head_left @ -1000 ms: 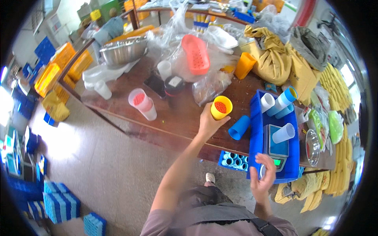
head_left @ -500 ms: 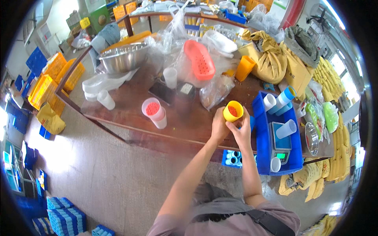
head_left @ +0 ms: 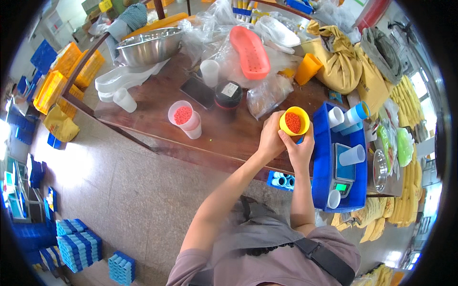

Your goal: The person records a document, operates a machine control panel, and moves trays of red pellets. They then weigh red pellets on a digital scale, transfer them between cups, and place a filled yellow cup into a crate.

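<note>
A yellow cup (head_left: pixel 289 133) filled with red-orange pellets (head_left: pixel 293 123) is held upright above the table's front edge. My left hand (head_left: pixel 272 137) wraps its left side, and my right hand (head_left: pixel 301 147) grips it from the right and front, thumb on the near wall. Left of my hands, a translucent pinkish cup (head_left: pixel 192 127) with similar pellets stands on the table. Close by the right hand is a blue bin (head_left: pixel 320 164) containing a digital scale (head_left: pixel 342 178), a translucent cup (head_left: pixel 352 156) and several other cups.
On the brown table (head_left: pixel 152 112) are a dark round container (head_left: pixel 228 95), a phone-like dark slab (head_left: pixel 197 92), a steel bowl (head_left: pixel 151 47), a coral sole-shaped tray (head_left: pixel 250 52), and an orange cup (head_left: pixel 308 69). Tan sacks (head_left: pixel 336 66) crowd the far right.
The view has shifted, so the floor and table sit differently in it. Both hands still hold the yellow cup, which appears slightly higher and farther right in the picture.
</note>
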Demonstrator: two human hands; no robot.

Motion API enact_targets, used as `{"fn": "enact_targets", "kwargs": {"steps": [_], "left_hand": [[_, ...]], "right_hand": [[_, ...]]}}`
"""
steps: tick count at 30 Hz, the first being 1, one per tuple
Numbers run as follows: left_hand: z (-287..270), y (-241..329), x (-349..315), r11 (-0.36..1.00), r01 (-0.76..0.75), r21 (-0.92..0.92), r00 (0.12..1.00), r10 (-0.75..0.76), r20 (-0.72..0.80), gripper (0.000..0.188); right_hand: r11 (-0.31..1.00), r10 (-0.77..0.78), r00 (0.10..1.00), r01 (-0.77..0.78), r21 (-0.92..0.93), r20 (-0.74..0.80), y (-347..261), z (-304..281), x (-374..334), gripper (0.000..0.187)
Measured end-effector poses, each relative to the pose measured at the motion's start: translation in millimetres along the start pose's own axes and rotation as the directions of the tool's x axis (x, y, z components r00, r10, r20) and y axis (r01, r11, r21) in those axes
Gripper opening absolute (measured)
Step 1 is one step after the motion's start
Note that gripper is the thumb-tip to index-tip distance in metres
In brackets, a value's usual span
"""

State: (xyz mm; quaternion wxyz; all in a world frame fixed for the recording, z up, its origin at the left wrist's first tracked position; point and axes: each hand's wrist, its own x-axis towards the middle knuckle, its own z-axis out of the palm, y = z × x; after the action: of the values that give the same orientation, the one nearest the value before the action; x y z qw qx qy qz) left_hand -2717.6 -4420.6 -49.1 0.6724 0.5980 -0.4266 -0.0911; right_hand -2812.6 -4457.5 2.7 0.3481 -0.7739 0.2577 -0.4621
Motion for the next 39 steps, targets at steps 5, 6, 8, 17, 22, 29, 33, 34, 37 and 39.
{"fn": "enact_targets", "kwargs": {"steps": [5, 6, 8, 17, 22, 29, 33, 34, 37, 39], "left_hand": [[-3, 10, 6, 0.987, 0.072, -0.147, 0.996, -0.063, 0.062, 0.068], [-4, 10, 5, 0.982, 0.1, -0.158, 0.994, -0.09, 0.068, 0.069], [-7, 9, 4, 0.995, 0.081, -0.061, 0.994, -0.076, 0.073, 0.077], [-97, 15, -81, 0.972, 0.118, 0.202, 0.991, -0.102, -0.085, 0.084], [-152, 10, -110, 0.95, 0.249, 0.186, 0.898, -0.155, -0.411, 0.068], [-206, 11, -97, 0.895, 0.318, 0.312, 0.834, -0.107, -0.541, 0.061], [-213, 8, -79, 0.896, 0.313, 0.316, 0.852, -0.117, -0.511, 0.069], [-213, 5, -73, 0.895, 0.31, 0.321, 0.855, -0.115, -0.506, 0.071], [-214, -4, -54, 0.927, 0.263, 0.268, 0.865, -0.103, -0.492, 0.078], [-212, -10, -43, 0.958, 0.182, 0.22, 0.869, -0.053, -0.492, 0.076]], "right_hand": [[1.0, -0.011, 1.0, 0.011, 0.029, 0.011, -11, -4, 6, 0.059], [1.0, -0.012, 1.0, 0.012, 0.018, 0.017, -11, -5, 6, 0.059], [1.0, -0.009, 0.999, 0.009, 0.001, 0.036, -9, -6, 5, 0.06], [0.981, 0.112, 0.992, -0.119, 0.153, 0.055, 18, -9, 1, 0.057], [0.993, 0.078, 0.995, -0.083, 0.078, 0.067, 22, -7, -2, 0.057], [0.993, 0.084, 0.992, -0.091, 0.072, 0.097, 33, 2, -8, 0.062], [0.989, 0.106, 0.988, -0.117, 0.092, 0.111, 44, -2, -11, 0.067], [0.99, 0.117, 0.986, -0.125, 0.069, 0.116, 46, -2, -12, 0.067], [0.99, 0.117, 0.984, -0.127, 0.063, 0.136, 50, -2, -11, 0.073], [0.991, 0.119, 0.983, -0.127, 0.048, 0.143, 50, -1, -11, 0.072]]}}
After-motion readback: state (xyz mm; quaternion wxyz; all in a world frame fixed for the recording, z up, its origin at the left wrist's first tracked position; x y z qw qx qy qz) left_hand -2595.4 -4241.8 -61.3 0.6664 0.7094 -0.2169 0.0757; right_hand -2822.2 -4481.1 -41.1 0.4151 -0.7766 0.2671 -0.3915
